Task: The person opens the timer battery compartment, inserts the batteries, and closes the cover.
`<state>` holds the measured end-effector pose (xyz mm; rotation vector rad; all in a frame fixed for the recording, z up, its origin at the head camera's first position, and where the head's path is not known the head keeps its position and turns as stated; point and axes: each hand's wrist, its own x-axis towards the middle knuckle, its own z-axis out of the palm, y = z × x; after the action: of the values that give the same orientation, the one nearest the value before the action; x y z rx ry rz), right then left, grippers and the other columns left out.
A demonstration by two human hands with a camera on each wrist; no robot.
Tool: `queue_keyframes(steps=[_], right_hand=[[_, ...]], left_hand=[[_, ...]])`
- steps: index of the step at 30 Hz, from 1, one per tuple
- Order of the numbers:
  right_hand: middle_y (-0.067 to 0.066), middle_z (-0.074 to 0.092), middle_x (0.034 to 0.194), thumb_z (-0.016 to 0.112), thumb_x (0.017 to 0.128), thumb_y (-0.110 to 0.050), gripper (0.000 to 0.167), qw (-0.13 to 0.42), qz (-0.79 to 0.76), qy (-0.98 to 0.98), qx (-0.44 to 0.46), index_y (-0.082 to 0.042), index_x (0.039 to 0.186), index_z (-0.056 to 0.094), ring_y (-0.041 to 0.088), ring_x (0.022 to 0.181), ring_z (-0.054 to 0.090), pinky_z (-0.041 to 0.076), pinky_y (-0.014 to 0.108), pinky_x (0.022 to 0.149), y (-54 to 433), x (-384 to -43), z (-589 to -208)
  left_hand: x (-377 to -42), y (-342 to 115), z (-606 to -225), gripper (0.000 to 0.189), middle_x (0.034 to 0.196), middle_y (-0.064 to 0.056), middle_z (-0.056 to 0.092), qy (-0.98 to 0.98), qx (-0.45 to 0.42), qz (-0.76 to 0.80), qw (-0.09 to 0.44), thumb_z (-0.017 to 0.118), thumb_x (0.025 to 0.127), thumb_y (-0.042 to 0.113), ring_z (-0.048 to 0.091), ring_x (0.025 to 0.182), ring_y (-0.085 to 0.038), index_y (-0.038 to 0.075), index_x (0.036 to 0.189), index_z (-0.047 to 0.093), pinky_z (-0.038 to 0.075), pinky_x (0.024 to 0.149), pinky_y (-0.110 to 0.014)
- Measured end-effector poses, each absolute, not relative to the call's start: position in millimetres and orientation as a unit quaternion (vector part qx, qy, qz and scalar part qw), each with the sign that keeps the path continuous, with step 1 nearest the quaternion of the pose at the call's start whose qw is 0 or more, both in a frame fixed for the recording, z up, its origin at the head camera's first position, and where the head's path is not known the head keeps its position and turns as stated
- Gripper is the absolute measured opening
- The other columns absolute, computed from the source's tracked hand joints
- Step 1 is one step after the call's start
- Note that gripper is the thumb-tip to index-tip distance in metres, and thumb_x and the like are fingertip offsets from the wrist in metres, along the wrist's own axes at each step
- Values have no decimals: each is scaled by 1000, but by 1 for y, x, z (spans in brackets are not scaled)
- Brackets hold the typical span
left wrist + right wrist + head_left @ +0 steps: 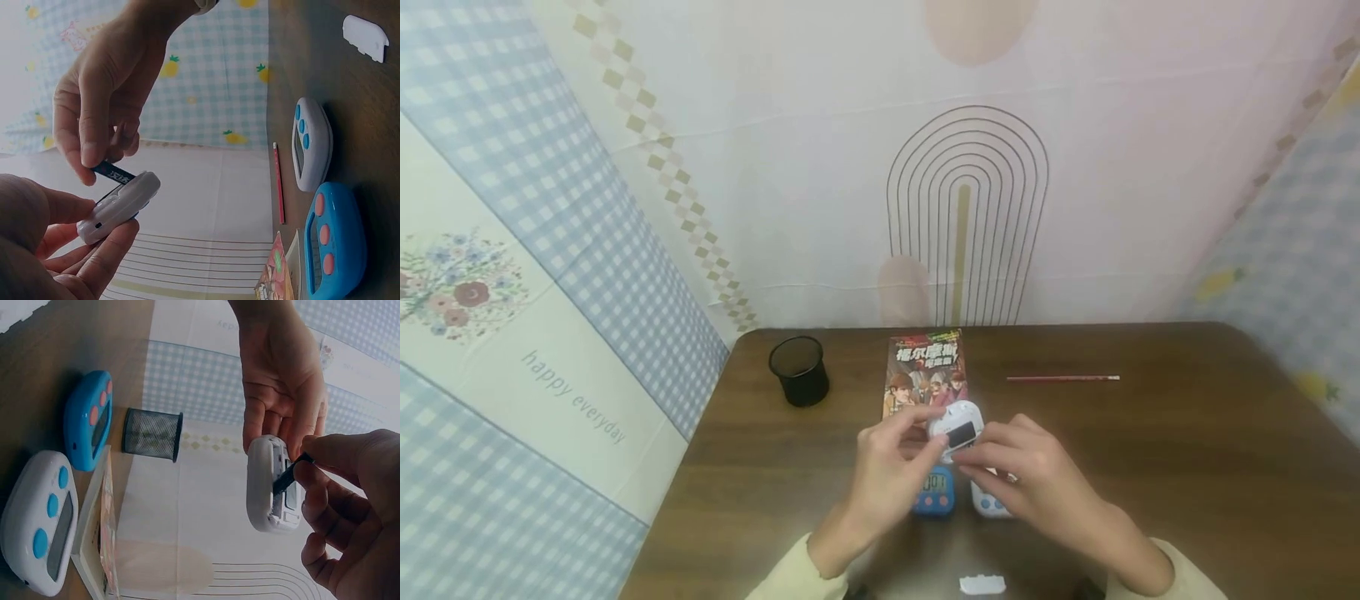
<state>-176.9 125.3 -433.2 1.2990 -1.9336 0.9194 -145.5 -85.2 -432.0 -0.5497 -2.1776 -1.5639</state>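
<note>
My left hand holds a white timer by its edges above the table, its back turned up and the battery compartment uncovered. Between thumb and fingertips, my right hand pinches a dark battery with pale lettering. The battery slants, its far end at the compartment; whether it is seated there I cannot tell. Below the hands stand a blue timer with pink buttons and another white timer with blue buttons. A white battery cover lies near the table's front edge.
Behind the timers lies an illustrated book, partly hidden by my left hand. A black mesh pen cup stands at the back left. Toward the back right is a red pencil. Patterned cloth hangs behind the table.
</note>
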Motion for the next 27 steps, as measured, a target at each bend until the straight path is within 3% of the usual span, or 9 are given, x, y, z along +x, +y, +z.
queue_keyframes(steps=[13,17,23,27], right_hand=[[-8,77,91,70,103,-32,19,296,354,-745,483,-19,96,82,8,74,53,38,17,71,120,-175,-440],[-13,74,86,82,93,-24,6,292,362,-753,466,-19,94,78,5,70,55,37,16,73,119,-174,-440],[-12,61,82,95,69,-9,40,275,382,-786,400,-16,96,67,0,71,47,40,12,65,116,-170,-439],[-4,55,89,101,63,-8,59,246,403,-814,339,-9,108,62,3,73,46,44,15,57,115,-167,-440]], left_hand=[[-140,-83,-431,28,109,-13,79,-785,-179,-560,193,81,90,-2,79,88,-21,3,117,74,65,74,-25],[-141,-82,-430,28,113,-14,78,-784,-196,-558,190,80,91,-2,79,90,-21,3,118,73,65,76,-25],[-141,-81,-428,28,114,-14,78,-784,-198,-560,180,79,92,-2,79,90,-21,2,118,73,65,77,-25],[-141,-81,-429,28,113,-14,78,-785,-202,-554,190,79,91,-3,79,88,-20,2,118,73,65,76,-24]])
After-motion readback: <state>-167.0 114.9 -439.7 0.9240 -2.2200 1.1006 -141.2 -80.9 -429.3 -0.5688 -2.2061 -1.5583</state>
